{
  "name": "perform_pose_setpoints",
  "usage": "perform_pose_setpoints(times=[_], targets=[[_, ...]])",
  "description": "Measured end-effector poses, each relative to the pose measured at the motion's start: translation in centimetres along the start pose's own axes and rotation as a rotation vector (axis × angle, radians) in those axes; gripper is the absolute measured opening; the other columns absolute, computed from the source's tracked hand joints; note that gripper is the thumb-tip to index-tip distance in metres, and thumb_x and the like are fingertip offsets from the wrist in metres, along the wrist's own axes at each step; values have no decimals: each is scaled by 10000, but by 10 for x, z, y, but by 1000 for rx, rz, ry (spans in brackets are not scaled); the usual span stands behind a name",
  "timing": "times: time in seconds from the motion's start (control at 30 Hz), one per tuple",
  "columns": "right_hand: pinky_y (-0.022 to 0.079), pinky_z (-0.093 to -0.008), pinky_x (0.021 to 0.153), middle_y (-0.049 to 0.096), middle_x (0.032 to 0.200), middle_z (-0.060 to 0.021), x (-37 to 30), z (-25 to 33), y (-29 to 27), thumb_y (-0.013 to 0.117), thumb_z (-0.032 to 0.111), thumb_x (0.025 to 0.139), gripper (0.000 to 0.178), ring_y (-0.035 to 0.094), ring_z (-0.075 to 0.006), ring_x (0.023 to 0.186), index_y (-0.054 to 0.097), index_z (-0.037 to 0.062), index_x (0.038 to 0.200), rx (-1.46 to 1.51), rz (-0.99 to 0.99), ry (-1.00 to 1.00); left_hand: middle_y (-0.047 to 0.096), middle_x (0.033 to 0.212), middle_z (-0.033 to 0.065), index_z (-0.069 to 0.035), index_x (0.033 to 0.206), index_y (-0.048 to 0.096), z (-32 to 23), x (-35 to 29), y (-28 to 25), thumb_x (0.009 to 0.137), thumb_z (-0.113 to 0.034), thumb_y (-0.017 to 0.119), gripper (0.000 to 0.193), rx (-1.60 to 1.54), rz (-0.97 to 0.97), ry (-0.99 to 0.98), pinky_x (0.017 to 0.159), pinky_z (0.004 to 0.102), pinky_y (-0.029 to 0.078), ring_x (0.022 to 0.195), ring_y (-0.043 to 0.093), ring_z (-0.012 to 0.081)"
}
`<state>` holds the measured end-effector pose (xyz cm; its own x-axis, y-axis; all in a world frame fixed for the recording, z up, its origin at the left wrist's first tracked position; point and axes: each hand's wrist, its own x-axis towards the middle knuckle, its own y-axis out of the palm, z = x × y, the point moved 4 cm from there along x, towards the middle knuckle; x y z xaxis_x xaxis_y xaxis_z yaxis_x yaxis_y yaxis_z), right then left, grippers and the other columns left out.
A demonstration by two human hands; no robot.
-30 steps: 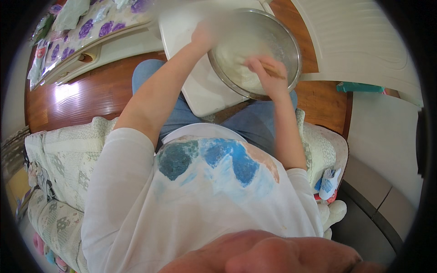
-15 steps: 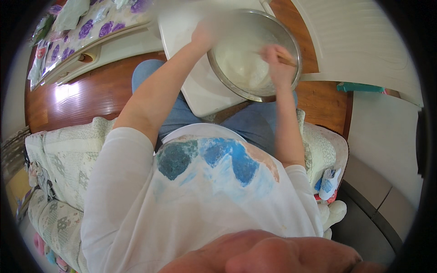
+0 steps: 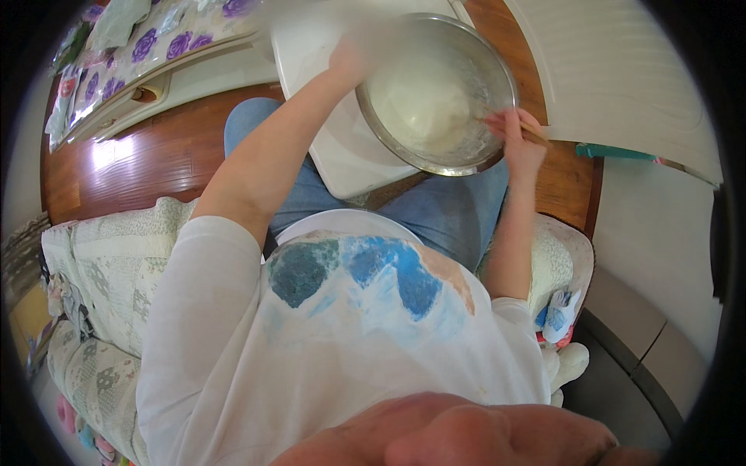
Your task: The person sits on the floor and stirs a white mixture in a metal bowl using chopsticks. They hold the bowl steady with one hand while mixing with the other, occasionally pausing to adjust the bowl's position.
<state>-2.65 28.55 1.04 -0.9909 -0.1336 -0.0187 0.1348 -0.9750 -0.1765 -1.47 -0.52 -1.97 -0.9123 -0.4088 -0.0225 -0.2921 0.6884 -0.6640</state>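
Observation:
A wide stainless steel bowl (image 3: 496,81) holds white flour (image 3: 427,116), partly smeared up its inner wall. Over the bowl's right rim, my right hand (image 3: 519,140) is closed around thin wooden chopsticks (image 3: 536,137), whose inner ends point down into the flour. My left hand (image 3: 350,60) is by the bowl's left side, arm stretched forward. A hazy blur covers its fingers and the bowl's upper left edge, so its grip is hidden.
Under the bowl is a white stool or small table (image 3: 350,167), between my knees in blue jeans. A table with a purple-flowered cover (image 3: 167,58) stands at the far left, and a white panel (image 3: 622,70) at the right. I sit on a quilted sofa (image 3: 116,264).
My right hand with the chopsticks has moved rightward and slightly nearer, from above the flour to the bowl's right rim. My left hand has stayed almost in place.

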Motion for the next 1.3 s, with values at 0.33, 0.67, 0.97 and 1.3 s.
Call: perform_pose_setpoints(times=[0.33,0.67,0.97,1.3], targets=[[491,-233,681,653,799,-39,-46,28,78,572,89,882,131,611,-123,757,650,-16,890,-253,433,-341,626,838,192,15,861,597,7,1,2,894,-505,422,550,39,-48,11,734,411,455,806,591,333],[543,-257,667,655,813,-104,6,-2,7,554,113,888,165,656,-173,773,623,-37,894,43,10,23,625,825,197,19,858,600,8,2,4,894,-496,433,543,-21,-43,33,730,406,456,797,594,334],[543,-286,707,650,840,-94,-30,6,67,545,123,894,167,648,-174,787,626,-23,889,45,388,40,618,804,201,30,840,593,7,3,4,895,-499,435,555,29,-41,34,722,410,454,773,587,338],[540,-270,683,652,838,-105,7,-8,15,558,110,883,153,658,-189,794,615,-30,910,118,-6,78,621,809,196,26,838,594,2,0,2,893,-501,440,552,-7,-18,34,711,407,457,772,591,321]])
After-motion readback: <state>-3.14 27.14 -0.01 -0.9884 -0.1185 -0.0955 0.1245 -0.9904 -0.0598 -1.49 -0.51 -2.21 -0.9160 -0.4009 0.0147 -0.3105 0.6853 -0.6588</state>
